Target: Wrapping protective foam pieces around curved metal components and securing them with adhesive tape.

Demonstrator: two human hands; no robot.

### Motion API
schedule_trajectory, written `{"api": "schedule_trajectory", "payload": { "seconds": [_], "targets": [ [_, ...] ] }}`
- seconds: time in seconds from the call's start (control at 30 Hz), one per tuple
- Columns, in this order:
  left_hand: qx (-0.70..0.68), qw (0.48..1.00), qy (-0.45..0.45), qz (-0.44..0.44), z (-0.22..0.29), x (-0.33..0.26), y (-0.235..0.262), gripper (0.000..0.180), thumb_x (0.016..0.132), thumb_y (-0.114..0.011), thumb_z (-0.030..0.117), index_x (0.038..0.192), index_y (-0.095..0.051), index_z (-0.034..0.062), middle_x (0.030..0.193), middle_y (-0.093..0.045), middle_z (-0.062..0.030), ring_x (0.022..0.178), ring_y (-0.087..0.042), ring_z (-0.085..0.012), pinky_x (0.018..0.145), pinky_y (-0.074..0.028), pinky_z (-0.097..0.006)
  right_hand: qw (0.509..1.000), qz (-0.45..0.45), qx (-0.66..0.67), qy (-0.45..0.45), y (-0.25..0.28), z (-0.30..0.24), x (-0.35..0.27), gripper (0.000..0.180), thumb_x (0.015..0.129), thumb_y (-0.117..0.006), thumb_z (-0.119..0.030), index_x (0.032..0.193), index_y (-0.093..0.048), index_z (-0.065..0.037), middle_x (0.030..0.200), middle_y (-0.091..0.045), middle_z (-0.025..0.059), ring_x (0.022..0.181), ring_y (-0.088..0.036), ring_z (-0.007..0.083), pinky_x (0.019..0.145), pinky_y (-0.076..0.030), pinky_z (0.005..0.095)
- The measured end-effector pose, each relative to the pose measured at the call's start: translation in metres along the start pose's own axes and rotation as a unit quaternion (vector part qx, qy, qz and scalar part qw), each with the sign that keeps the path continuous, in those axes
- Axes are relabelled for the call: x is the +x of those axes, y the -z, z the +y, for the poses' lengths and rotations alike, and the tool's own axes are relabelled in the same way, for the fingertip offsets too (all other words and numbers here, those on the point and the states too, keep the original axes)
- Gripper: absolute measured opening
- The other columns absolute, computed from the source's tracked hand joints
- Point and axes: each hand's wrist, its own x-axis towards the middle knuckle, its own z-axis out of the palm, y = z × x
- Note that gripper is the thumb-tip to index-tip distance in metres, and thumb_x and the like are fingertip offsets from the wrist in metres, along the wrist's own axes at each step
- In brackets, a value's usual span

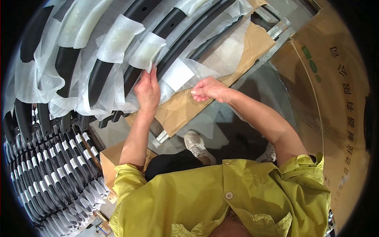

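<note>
My left hand [148, 91] is closed, its thumb and fingers pinching the lower edge of a white foam wrap [146, 52]. That wrap goes around a black curved bar [170, 23], which lies among several similar bars. My right hand [210, 89] hovers over the edge of the brown paper [183, 112], its fingers curled together. Whatever it may hold is too small to make out. Between the hands, a white square sheet [178, 75] rests on the translucent foam beside another black bar [189, 39].
Racked black curved bars with white bands [59, 172] fill the lower left. A large brown carton [331, 98] stands at the right, and a smaller cardboard box [110, 164] is by my left arm. A metal frame edge [162, 137] shows under the paper; my shoe [194, 144] is on the grey floor.
</note>
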Motion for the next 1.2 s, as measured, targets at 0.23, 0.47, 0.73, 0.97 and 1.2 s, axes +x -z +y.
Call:
{"api": "schedule_trajectory", "payload": {
  "seconds": [0.23, 0.47, 0.73, 0.97, 1.2],
  "targets": [
    [-0.01, 0.961, -0.262, 0.09, -0.003, -0.006, 0.011, 0.01, 0.071, -0.061, 0.006, 0.081, -0.059, 0.0045, 0.077, -0.059, -0.0094, 0.063, -0.055, -0.0264, 0.059, -0.045, -0.033, 0.992, -0.013, -0.046, 0.117, -0.033, -0.058, -0.015, 0.016, 0.077, -0.06, -0.016, 0.076, -0.059, 0.0, 0.066, -0.059, 0.0052, 0.058, -0.055, 0.0095, 0.051, -0.043, 0.0204],
    [0.033, 0.962, -0.271, 0.021, -0.007, 0.001, 0.001, 0.015, 0.07, -0.064, 0.012, 0.082, -0.057, 0.0061, 0.084, -0.054, -0.0023, 0.065, -0.052, -0.022, 0.061, -0.045, -0.031, 0.991, -0.011, -0.069, 0.112, -0.026, -0.046, -0.015, 0.016, 0.078, -0.059, -0.015, 0.075, -0.059, 0.001, 0.065, -0.058, 0.0054, 0.057, -0.054, 0.0092, 0.052, -0.043, 0.0203],
    [0.048, 0.974, -0.201, 0.089, -0.001, -0.001, -0.011, 0.028, 0.074, -0.062, 0.014, 0.1, -0.055, 0.0068, 0.09, -0.057, -0.0055, 0.072, -0.055, -0.0247, 0.067, -0.046, -0.033, 0.993, -0.006, -0.075, 0.087, -0.024, -0.049, -0.017, 0.017, 0.078, -0.059, -0.015, 0.074, -0.059, 0.001, 0.065, -0.058, 0.0059, 0.058, -0.054, 0.01, 0.052, -0.043, 0.0205],
    [0.02, 0.992, -0.126, -0.008, 0.001, -0.002, -0.006, 0.041, 0.072, -0.06, 0.013, 0.111, -0.049, 0.0045, 0.101, -0.056, -0.0147, 0.084, -0.056, -0.0287, 0.073, -0.045, -0.035, 0.982, -0.001, 0.02, 0.188, -0.055, -0.096, 0.005, 0.017, 0.078, -0.058, -0.013, 0.072, -0.059, 0.002, 0.062, -0.058, 0.0074, 0.055, -0.055, 0.0106, 0.05, -0.043, 0.0192],
    [-0.089, 0.994, -0.011, -0.056, 0.006, -0.003, 0.007, 0.048, 0.066, -0.063, 0.011, 0.111, -0.049, 0.0041, 0.097, -0.056, -0.0151, 0.088, -0.055, -0.0313, 0.074, -0.045, -0.036, 0.992, -0.099, 0.032, 0.074, -0.044, -0.119, 0.012, 0.039, 0.082, -0.053, -0.032, 0.098, -0.054, 0.004, 0.086, -0.059, 0.0148, 0.07, -0.059, 0.0184, 0.063, -0.05, 0.0257]
  ]
}}
